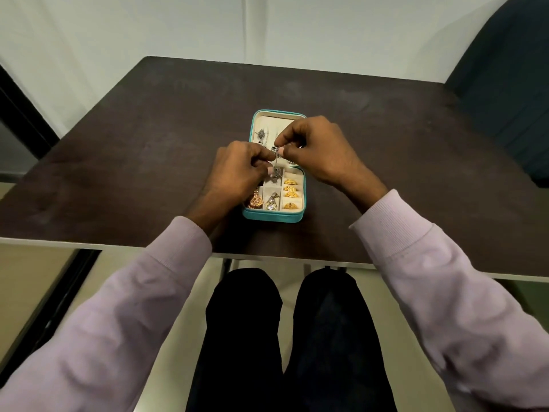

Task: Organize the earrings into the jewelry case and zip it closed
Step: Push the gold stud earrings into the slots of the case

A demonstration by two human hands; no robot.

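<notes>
A dark tabletop [148, 144] fills the middle of the view. A teal case [271, 217] lies open on it near the front edge, about midway between the left and right edges, its long axis running from the front edge toward the back. The lid half is seen farther back, the compartment half nearer the front.

Both hands are held over the hinge line of the case. The left hand [237, 171] is closed, its fingertips pinched, and the right hand [315, 150] is likewise closed in a pinch. Between the two pinches a silver earring [277, 162] is gripped, hanging down over the middle compartments. Which hand bears most of it cannot be told.

The coming move is judged to turn on this: the free slots lie directly beneath and slightly toward the front edge from the hands, so only a short lowering seems needed; the lid panel lies just behind them, equally within reach of either hand.

In the right column, gold earrings [290, 193] are seated in a row. A gold domed earring [255, 201] is seen at the front left compartment, partly covered by the left wrist. Silver pieces [271, 202] lie in the middle column. A dark earring [261, 134] is fixed on the lid panel.

The zip is not made out, and the left compartments are largely hidden.
</notes>
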